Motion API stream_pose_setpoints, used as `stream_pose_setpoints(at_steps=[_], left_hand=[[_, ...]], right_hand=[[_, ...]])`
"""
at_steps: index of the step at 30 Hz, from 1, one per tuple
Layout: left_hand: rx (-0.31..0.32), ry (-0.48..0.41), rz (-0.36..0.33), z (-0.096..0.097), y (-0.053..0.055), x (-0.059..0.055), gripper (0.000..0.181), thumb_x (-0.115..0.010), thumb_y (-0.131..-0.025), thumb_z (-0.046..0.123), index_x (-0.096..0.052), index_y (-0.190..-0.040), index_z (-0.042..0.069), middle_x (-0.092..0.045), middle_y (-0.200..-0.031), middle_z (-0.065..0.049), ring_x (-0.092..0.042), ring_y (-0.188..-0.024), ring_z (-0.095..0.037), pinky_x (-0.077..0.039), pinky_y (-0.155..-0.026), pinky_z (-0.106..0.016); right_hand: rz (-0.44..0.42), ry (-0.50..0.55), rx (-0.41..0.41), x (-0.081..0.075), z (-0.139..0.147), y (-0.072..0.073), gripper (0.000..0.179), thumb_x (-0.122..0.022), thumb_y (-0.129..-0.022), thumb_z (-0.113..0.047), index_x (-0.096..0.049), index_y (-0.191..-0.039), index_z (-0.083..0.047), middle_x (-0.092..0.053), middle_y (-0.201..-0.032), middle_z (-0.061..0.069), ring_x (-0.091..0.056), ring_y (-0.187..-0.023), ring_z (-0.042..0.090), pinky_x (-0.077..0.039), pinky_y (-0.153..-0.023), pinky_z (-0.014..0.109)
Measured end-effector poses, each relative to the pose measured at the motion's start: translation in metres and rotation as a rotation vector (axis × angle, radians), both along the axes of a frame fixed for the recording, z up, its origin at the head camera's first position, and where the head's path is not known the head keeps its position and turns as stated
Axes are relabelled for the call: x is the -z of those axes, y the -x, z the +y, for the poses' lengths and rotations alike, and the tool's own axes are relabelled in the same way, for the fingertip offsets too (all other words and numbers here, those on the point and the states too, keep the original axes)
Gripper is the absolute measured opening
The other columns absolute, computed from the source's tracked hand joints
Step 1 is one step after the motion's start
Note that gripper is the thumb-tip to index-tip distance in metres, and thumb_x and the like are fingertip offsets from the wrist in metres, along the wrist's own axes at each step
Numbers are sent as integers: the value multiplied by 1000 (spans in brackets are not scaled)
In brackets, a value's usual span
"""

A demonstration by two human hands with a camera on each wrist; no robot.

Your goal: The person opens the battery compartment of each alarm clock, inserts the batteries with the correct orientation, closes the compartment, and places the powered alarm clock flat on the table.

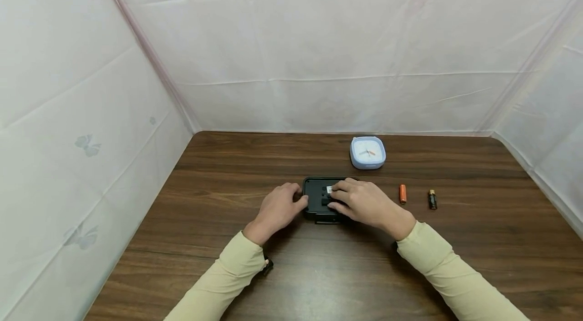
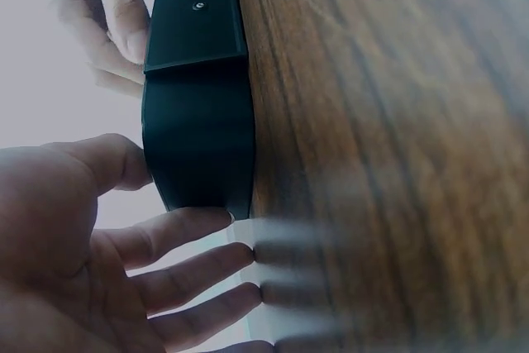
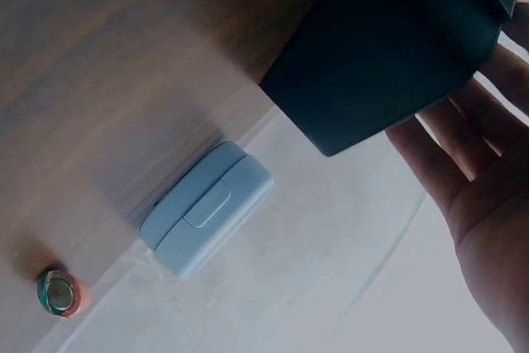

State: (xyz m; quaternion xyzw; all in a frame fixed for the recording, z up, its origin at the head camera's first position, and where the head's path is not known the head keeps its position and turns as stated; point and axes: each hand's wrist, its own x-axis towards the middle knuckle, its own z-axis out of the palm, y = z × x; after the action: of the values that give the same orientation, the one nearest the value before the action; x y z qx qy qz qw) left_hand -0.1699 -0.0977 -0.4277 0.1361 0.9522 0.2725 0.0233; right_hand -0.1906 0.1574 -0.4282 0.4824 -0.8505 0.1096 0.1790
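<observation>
A black rectangular device point(image 1: 315, 191) lies on the table with small raised parts and a white label on its upper side. My left hand point(image 1: 282, 205) holds its left end; in the left wrist view the thumb touches the upper edge and the index finger point(image 2: 194, 222) the end wall, other fingers spread. On the upper side rests my right hand point(image 1: 364, 202), thumb and fingertips apart, touching near the label. The right wrist view shows these fingers reaching over the device point(image 3: 388, 55). The palm hides its right part.
A light blue square clock point(image 1: 367, 153) stands behind the device. To the right, an orange battery point(image 1: 403, 194) and a black battery with a gold end point(image 1: 432, 199) lie on the brown wooden table point(image 1: 218, 159). White sheeting point(image 1: 296, 47) rises at the back and sides.
</observation>
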Motion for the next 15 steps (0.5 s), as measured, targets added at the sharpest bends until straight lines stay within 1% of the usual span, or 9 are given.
stream_pose_setpoints(at_steps=[4,6,11,15], left_hand=[[-1,17,22,1,0,2,23,-66,-104,27,-74,-110,6,-72,-110,-10,-66,-91,-25,-55,-78,-44],[0,51,55,2,-1,2,23,-67,-103,26,-73,-109,5,-72,-109,-10,-67,-90,-25,-56,-77,-43],[5,173,191,7,-6,4,28,-68,-103,26,-72,-113,0,-73,-107,-15,-73,-92,-31,-60,-74,-45],[-4,242,299,10,-10,7,29,-70,-103,26,-68,-113,-2,-72,-100,-15,-72,-84,-32,-60,-66,-44]], right_hand=[[-18,-4,-13,-3,1,-1,8,-80,-97,-14,-79,-101,-7,-74,-103,6,-71,-93,20,-60,-77,37],[-23,-10,-15,-5,1,-2,8,-81,-96,-14,-77,-100,-8,-74,-101,4,-71,-91,19,-60,-76,37],[-20,-21,-16,-6,0,-4,13,-85,-93,-16,-76,-99,-9,-73,-100,4,-71,-90,19,-60,-74,37],[-14,-15,-21,-6,-2,-5,14,-86,-91,-14,-73,-95,-10,-72,-97,2,-69,-84,17,-58,-69,35]])
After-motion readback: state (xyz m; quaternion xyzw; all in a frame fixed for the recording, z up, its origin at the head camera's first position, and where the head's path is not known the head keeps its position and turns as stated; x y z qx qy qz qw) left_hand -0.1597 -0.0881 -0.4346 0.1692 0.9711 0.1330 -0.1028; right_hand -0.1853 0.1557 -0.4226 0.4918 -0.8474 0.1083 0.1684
